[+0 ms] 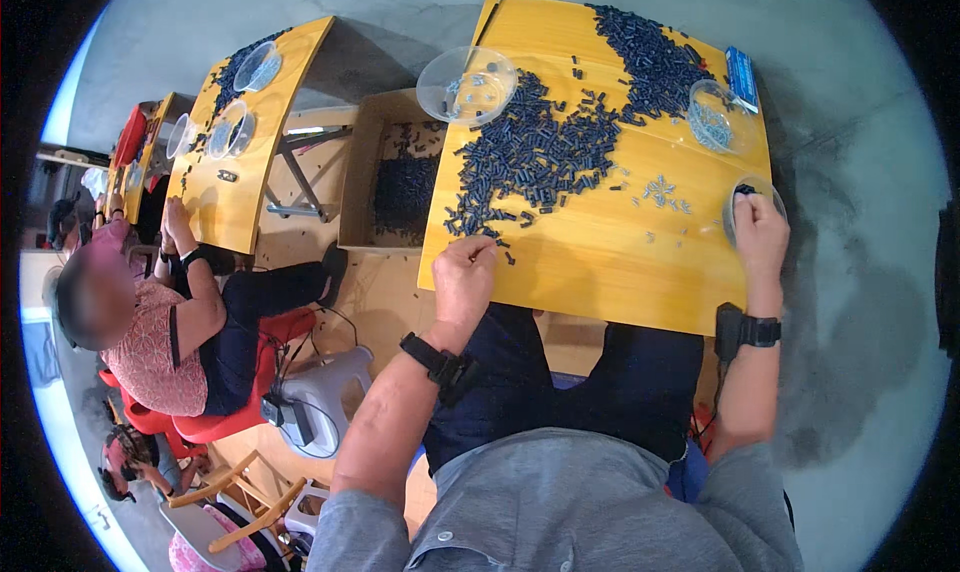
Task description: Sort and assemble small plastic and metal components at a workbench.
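My left hand is closed in a pinch at the table's near left edge, beside the pile of small black tube-shaped pieces. Whatever lies between its fingertips is hidden. At the near right edge, my right hand reaches into a small clear cup, fingers pressed together. Something dark shows at those fingertips; whether it is gripped or lies in the cup I cannot tell. Several small silvery pieces lie loose on the yellow table between my hands.
A second black heap spreads at the back, near a blue box and a clear tub of silvery pieces. Back left stands another clear tub. A cardboard box is left of the table. A person sits further left.
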Tool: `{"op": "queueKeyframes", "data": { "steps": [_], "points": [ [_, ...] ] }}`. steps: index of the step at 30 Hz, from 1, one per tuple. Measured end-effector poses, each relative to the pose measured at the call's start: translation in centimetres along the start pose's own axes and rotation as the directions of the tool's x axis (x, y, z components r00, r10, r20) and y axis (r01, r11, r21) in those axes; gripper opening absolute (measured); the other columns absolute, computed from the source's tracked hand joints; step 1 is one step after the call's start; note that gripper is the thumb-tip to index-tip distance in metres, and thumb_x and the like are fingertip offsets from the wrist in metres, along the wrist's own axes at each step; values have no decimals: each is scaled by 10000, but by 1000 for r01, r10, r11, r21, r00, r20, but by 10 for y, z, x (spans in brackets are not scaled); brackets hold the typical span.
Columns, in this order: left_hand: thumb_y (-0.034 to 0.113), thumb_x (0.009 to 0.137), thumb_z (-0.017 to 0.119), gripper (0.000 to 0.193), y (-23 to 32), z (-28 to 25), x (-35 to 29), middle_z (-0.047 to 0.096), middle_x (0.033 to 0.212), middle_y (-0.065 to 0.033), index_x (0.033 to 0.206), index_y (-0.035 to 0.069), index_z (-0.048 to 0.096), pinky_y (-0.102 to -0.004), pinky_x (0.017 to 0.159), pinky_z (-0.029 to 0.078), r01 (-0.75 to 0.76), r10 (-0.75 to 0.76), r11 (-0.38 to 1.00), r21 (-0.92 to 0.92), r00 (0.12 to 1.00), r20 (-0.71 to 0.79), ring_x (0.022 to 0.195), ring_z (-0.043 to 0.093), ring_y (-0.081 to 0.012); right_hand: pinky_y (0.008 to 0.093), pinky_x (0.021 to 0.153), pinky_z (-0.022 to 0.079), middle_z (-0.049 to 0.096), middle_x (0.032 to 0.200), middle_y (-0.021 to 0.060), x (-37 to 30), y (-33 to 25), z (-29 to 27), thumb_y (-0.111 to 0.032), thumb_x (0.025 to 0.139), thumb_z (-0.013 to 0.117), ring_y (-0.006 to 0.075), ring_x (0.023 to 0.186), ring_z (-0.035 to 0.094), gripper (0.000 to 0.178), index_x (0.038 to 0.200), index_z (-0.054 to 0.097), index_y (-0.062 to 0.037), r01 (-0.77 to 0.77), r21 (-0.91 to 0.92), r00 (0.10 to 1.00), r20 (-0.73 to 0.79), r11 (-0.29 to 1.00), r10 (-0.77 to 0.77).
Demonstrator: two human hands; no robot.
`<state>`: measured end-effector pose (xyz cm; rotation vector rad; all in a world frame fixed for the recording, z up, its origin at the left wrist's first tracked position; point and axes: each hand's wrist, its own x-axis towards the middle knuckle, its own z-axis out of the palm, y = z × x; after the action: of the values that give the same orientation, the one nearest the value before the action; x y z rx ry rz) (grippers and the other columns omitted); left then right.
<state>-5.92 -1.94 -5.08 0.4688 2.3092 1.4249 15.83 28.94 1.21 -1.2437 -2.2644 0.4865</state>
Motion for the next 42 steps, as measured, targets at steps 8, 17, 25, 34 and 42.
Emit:
{"op": "queueKeyframes", "data": {
  "steps": [8, 17, 25, 34, 42],
  "points": [
    [110, 782, 600, 153, 13, 8, 37, 631, 845, -148, 907, 78, 682, -413, 688, 483, -250, 292, 907, 340, 953, -77, 772, 607, -353, 365, 560, 467, 615, 699, 141, -54, -68, 51, -127, 806, 609, 293, 602, 600, 114, 756, 605, -24, 254, 259, 920, 233, 932, -316],
    [184, 778, 623, 186, 24, 14, 42, 625, 827, -136, 938, 114, 688, -424, 660, 489, -333, 281, 782, 527, 943, 178, 752, 612, -334, 425, 556, 456, 580, 657, 148, -76, -82, 62, -132, 784, 620, 345, 612, 575, 170, 672, 546, -28, 382, 251, 801, 389, 889, -455],
    [186, 796, 600, 121, 13, 17, 54, 603, 792, -125, 863, 131, 684, -438, 634, 488, -396, 342, 716, 575, 917, 205, 727, 612, -338, 431, 549, 451, 567, 640, 165, -85, -71, 57, -132, 786, 619, 352, 600, 568, 182, 670, 533, -19, 326, 271, 809, 417, 906, -415],
    [131, 805, 616, 81, 29, 22, 43, 611, 818, -114, 842, 86, 672, -427, 634, 484, -406, 424, 800, 442, 903, 62, 699, 610, -329, 432, 535, 453, 580, 658, 169, -86, -58, 56, -133, 780, 629, 359, 611, 580, 174, 681, 544, -18, 291, 265, 859, 351, 919, -373],
    [74, 894, 550, 142, 42, 21, 10, 638, 806, -42, 993, -8, 612, -186, 496, 417, 53, -12, 976, -212, 981, 192, 545, 499, -48, 440, 583, 461, 600, 705, 168, -76, -47, 45, -131, 797, 608, 367, 665, 591, 132, 733, 572, -21, 234, 135, 916, 301, 963, -265]
  ]
}}
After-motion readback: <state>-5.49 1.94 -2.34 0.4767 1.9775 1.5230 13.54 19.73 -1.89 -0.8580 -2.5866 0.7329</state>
